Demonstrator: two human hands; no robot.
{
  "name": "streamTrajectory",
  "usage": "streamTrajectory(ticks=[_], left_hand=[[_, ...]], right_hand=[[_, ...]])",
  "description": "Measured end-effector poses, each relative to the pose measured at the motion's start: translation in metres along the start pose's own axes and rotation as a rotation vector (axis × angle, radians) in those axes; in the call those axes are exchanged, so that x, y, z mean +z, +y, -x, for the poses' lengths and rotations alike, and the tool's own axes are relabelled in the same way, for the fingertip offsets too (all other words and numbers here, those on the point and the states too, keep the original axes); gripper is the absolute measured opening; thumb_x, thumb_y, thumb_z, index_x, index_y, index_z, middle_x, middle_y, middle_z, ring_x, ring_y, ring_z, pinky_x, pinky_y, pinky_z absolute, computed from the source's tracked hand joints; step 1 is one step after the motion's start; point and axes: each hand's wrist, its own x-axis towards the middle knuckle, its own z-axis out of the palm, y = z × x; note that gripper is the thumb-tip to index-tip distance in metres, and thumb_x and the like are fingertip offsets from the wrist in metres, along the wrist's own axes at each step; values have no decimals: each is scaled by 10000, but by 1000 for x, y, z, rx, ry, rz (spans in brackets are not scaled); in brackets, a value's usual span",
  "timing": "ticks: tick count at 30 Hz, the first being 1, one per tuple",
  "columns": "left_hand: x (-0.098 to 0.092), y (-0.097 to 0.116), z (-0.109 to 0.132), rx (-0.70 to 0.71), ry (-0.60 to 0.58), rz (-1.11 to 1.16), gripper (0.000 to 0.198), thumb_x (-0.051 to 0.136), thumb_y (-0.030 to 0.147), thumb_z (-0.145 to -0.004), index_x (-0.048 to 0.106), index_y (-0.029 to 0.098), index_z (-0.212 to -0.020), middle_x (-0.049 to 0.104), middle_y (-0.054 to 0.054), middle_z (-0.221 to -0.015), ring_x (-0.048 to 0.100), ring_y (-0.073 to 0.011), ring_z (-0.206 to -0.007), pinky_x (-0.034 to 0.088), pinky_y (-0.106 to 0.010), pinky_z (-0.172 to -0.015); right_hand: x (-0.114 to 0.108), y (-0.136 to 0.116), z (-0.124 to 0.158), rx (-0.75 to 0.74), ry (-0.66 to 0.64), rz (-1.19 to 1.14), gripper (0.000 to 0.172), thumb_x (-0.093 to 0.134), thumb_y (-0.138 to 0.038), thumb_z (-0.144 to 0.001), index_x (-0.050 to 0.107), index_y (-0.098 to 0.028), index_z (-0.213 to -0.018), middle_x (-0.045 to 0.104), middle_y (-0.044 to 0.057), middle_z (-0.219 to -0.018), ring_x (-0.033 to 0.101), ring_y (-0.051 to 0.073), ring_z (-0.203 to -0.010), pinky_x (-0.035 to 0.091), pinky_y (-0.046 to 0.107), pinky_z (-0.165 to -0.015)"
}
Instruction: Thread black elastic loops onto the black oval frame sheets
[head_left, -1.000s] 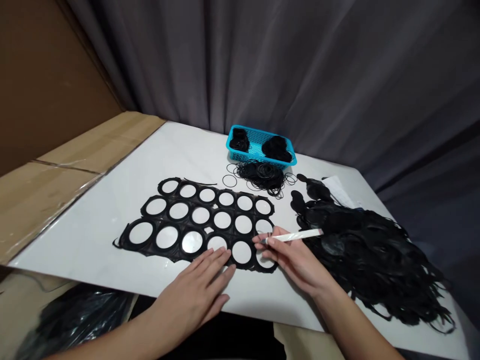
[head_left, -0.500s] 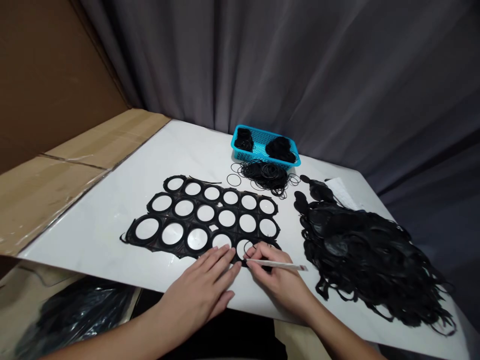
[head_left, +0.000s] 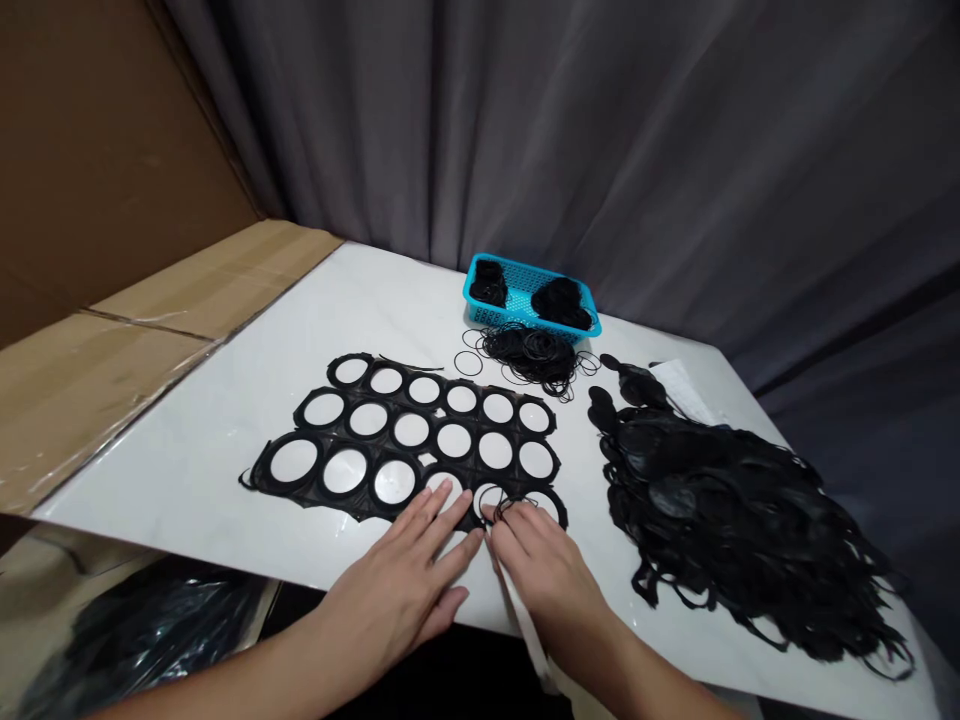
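Note:
A black rubber sheet (head_left: 427, 457) with rows of round openings lies flat on the table. My left hand (head_left: 411, 558) presses on its near edge, fingers spread and holding nothing. Closed around a thin, pale, flat tool (head_left: 523, 622) is my right hand (head_left: 541, 562); whether this is tweezers or a blade cannot be made out. The tool's tip is at the sheet's near edge, mostly covered by the fingers. Thin black rings (head_left: 507, 502) loop out by the right fingertips, above an opening in the nearest row.
Behind the sheet stands a blue basket (head_left: 592, 327) with black rings inside. A pile of thin rings (head_left: 536, 352) lies before it. Black rubber scraps (head_left: 720, 500) are heaped at right beside a white paper (head_left: 681, 388). Cardboard (head_left: 165, 290) borders the white table (head_left: 217, 440) on the left.
My right hand has turned, so the pale tool swings from pointing right to pointing down toward me. My left hand stays on the sheet.

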Motion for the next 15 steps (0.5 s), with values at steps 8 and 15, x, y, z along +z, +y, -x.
streamTrajectory(ticks=[8,15], left_hand=[[2,-1,4,14,-10,-66,555,649,206,-851,538,189,-1394,467,-151,-1532,406,-395,-1428,434,-556,-1117],[-10,-5,8,-5,-19,-2,624,619,261,-904,435,238,-1501,484,-81,-1532,457,-320,-1407,488,-484,-1093]], right_hand=[[-53,99,-34,591,267,-71,221,511,-358,-971,560,-211,-813,700,90,-895,614,217,-735,485,345,-681],[-48,94,-49,927,183,-1345,348,827,-359,-771,523,-198,-718,754,116,-966,716,214,-931,505,172,-481]])
